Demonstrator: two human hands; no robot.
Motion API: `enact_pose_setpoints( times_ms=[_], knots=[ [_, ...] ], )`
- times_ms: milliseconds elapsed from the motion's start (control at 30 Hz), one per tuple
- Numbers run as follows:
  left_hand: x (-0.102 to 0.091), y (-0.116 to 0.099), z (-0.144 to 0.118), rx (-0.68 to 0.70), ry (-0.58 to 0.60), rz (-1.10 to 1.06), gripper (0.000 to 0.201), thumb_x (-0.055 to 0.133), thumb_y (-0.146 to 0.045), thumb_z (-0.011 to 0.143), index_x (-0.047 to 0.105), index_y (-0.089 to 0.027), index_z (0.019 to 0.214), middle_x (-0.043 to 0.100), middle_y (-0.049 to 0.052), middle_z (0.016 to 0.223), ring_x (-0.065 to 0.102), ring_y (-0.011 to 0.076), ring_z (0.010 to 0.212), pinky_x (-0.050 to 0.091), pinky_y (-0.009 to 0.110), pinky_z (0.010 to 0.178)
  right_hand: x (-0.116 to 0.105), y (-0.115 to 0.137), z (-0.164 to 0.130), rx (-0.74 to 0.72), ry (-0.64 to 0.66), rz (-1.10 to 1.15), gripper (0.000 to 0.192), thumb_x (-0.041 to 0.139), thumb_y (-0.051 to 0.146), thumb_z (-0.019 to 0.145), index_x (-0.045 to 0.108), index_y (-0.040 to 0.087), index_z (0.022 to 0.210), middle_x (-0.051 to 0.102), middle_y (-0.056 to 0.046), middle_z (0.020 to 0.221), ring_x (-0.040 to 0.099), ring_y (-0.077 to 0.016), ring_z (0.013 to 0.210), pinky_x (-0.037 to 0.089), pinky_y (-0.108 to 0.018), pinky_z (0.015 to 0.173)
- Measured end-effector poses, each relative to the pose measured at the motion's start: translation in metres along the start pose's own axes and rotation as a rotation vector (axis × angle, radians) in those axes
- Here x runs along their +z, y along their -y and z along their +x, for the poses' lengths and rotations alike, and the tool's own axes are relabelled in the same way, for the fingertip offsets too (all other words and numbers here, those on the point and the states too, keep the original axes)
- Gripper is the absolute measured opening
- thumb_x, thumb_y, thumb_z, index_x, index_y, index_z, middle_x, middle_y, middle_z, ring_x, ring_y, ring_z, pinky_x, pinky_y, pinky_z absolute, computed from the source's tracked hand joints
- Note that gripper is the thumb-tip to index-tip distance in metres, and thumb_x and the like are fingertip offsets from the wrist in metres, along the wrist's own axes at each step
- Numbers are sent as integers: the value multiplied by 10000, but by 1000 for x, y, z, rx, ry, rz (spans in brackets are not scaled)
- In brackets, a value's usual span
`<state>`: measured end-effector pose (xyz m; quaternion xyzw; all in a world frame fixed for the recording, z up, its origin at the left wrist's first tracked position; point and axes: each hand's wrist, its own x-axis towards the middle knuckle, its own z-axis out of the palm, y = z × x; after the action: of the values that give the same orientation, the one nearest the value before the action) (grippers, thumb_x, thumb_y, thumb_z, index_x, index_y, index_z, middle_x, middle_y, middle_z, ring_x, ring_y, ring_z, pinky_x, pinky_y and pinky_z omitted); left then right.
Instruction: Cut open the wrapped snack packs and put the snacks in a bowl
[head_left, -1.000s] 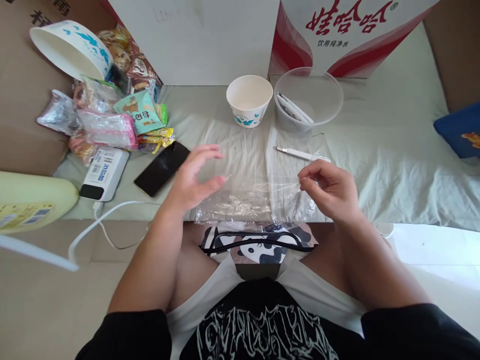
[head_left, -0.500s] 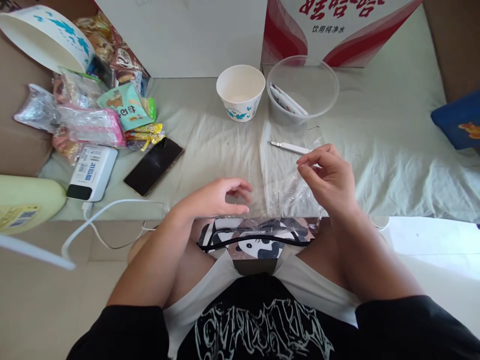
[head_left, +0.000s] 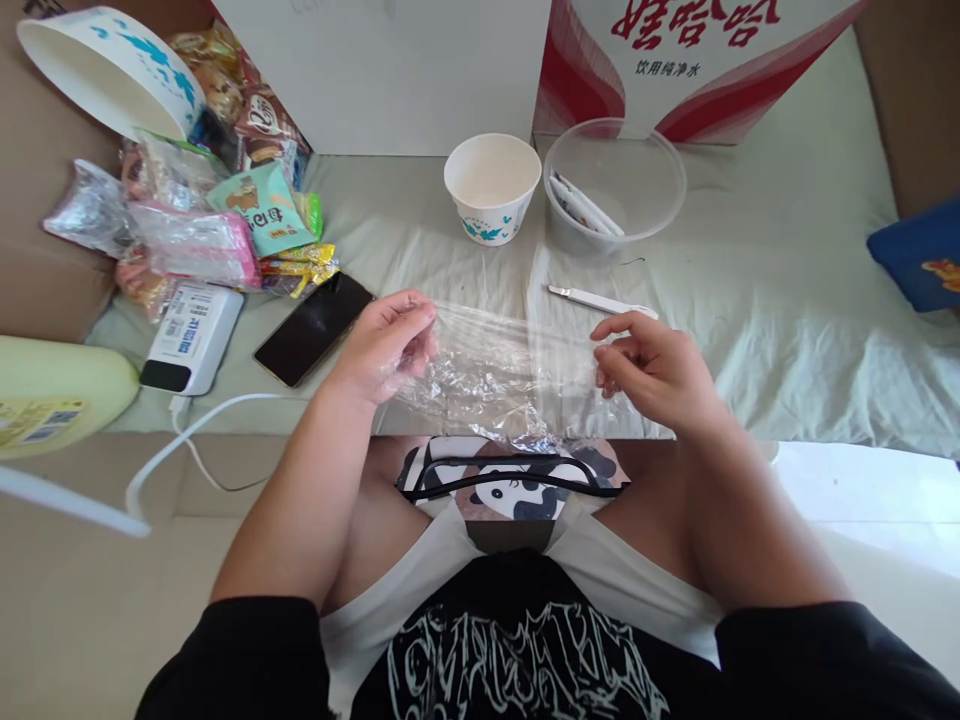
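Left hand [head_left: 386, 345] now up off the lap edge, fingers pinched shut on the left end of the clear plastic film [head_left: 499, 365]; half a second back hovering loose-fingered and lower, gripping nothing. Right hand [head_left: 652, 370] closed likewise on the film's right end, thumb against forefinger, much as before; film thus drawn between both hands, lifted and crinkled above the pale sheet [head_left: 787, 330], no longer lying flat there. Judged from this: slack taken up, a two-handed hold on the film gained, so stretching or opening it now possible.

Beyond the film, touching none of it: white paper cup [head_left: 492, 188] upright; just beside it on the right a clear plastic bowl [head_left: 615, 185] holding a few slim white sachets; nearer the right hand a small white-handled blade [head_left: 596, 300] flat on the sheet. Left of the left hand, a dark phone [head_left: 313, 328] face up; next to that a white power bank [head_left: 193, 335] with a cable; farther back a heap of snack packets [head_left: 217, 220].
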<state>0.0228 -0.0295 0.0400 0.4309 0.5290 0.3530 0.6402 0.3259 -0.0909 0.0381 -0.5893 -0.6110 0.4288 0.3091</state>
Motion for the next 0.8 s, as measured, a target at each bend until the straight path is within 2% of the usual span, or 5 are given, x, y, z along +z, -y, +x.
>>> enact_pose_setpoints(
  times_ms=[100,267,467,667,800],
  knots=[
    [0,-3,2,-69,-25,-18,214,695,-268,803,547,-214,660,359,-100,396,234,33,290,155,176,331,-12,-9,8,120,209,268,371,699,446,877,644,207,1156,712,9,645,668,-157,542,539,-299,556],
    [3,3,6,-208,129,-100,172,763,-278,768,623,-199,706,328,-110,396,197,23,293,118,176,336,-2,-25,27,122,206,595,504,767,567,824,681,231,1191,767,-100,1214,729,-221,1149,608,-335,899],
    [13,10,11,-168,206,-255,224,727,-337,821,656,-164,697,376,-78,414,306,36,319,220,169,355,50,-9,30,98,815,417,276,781,420,859,686,167,919,678,22,692,582,-80,598,466,-227,565],
    [19,24,8,-89,274,-541,844,584,-891,731,724,-148,1104,776,151,1117,745,270,1051,608,345,854,61,-7,26,125,263,468,375,740,537,864,576,204,813,625,41,572,532,-76,495,425,-235,501],
    [26,41,8,-111,443,-339,881,933,-639,533,684,-182,1243,714,194,1342,702,346,1222,594,436,978,66,-11,29,171,47,444,416,748,587,815,542,226,816,616,46,562,552,-88,489,439,-247,493]
  ],
)
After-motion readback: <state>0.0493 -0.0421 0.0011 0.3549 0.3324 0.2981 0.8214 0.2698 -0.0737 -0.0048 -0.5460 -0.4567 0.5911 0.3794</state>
